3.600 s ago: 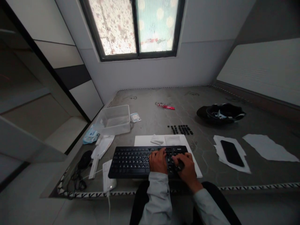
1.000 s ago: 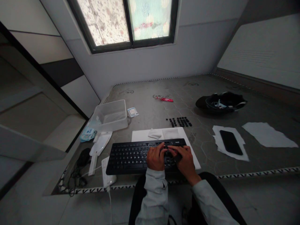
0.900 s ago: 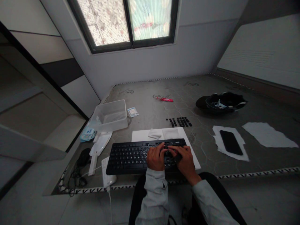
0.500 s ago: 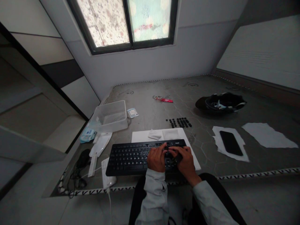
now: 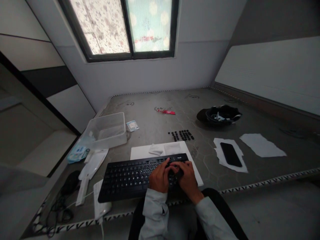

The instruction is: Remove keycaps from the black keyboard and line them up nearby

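A black keyboard (image 5: 125, 178) lies tilted near the front edge, partly on a white sheet (image 5: 140, 152). My left hand (image 5: 159, 176) rests over its right part, fingers bent and thumb reaching toward the other hand. Right beside it, my right hand (image 5: 187, 180) is closed, with a small dark thing at its fingers that I cannot make out. The fingertips of both hands meet over the keys and hide that part of the keyboard. Beyond the sheet, several loose black keycaps (image 5: 184, 135) lie in rows.
A clear plastic box (image 5: 112, 131) stands at left, near blue-white packets (image 5: 78, 152) and a black mouse (image 5: 70, 182) with its cable. A white mouse (image 5: 103, 209) sits at the front edge. Right are a phone (image 5: 231, 154) on paper and a dark cap (image 5: 220, 115). A red packet (image 5: 166, 111) lies farther back.
The camera view has shifted, so the scene sits farther left and slightly lower. My right hand has turned a little, and the dark thing at its fingers shows less.
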### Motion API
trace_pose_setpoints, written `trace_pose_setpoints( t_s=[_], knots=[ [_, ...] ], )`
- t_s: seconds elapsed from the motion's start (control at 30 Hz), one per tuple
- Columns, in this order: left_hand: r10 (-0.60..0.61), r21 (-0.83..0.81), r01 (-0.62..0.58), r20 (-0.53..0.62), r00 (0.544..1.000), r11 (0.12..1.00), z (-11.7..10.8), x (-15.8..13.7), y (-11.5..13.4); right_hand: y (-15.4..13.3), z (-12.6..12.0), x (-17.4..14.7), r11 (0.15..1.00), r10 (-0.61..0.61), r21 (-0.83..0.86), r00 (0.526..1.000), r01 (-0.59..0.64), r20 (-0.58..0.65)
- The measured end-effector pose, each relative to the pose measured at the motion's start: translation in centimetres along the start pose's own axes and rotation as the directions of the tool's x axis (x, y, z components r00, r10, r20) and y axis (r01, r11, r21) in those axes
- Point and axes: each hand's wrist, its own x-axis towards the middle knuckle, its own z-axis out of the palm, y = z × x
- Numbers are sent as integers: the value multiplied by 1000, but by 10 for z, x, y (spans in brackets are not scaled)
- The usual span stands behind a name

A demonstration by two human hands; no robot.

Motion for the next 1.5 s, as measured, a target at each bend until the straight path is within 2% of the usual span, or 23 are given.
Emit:
trace_pose_setpoints(
  t_s=[0.23, 0.43, 0.63, 0.93, 1.2, 1.5],
  knots=[
    [-145, -154, 143, 1, 989, 978, -6, 5, 5, 0, 2, -1, 999, -37, 4, 997, 37, 72],
    [-139, -190, 129, -36, 990, 973, -3, 4, 3, -1, 2, -2, 999, -33, 17, 996, 32, 86],
    [-61, -156, 53, -45, 997, 986, -6, 4, -1, 1, 2, -1, 998, -68, 19, 994, 67, 85],
    [-253, -205, 235, -64, 965, 950, 0, -1, -8, 2, 7, -2, 999, -41, 31, 998, 39, 57],
    [-146, -204, 127, -81, 986, 971, -2, 1, -9, 5, 9, -3, 1000, -21, 3, 998, 20, 64],
    [-220, -273, 190, -85, 972, 943, -3, -4, -2, 1, 5, -2, 997, -71, -16, 995, 73, 69]
  ],
)
